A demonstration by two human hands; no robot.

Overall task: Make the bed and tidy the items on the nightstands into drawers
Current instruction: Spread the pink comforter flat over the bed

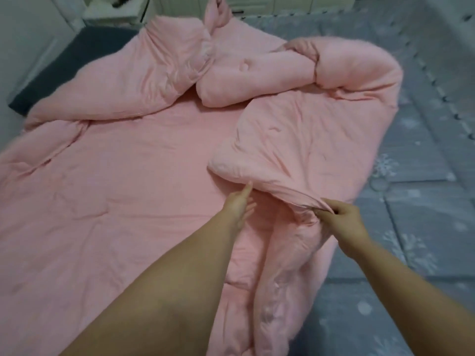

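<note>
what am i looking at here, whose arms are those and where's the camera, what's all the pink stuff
There is no machine here. The single picture comes from a camera worn on a person's head, looking forward and down, so the two bare arms reaching in from the bottom are that person's own.

The pink stuff is a quilt lying rumpled on a bed, with its far side and right side folded back over itself. Beside it on the right is a grey bedsheet with a pale snowflake pattern.

The right hand pinches the quilt's edge near its corner. The left hand reaches with straight fingers to the folded flap and holds nothing.

At the top left stands a white nightstand, too blurred to make out more.
</note>
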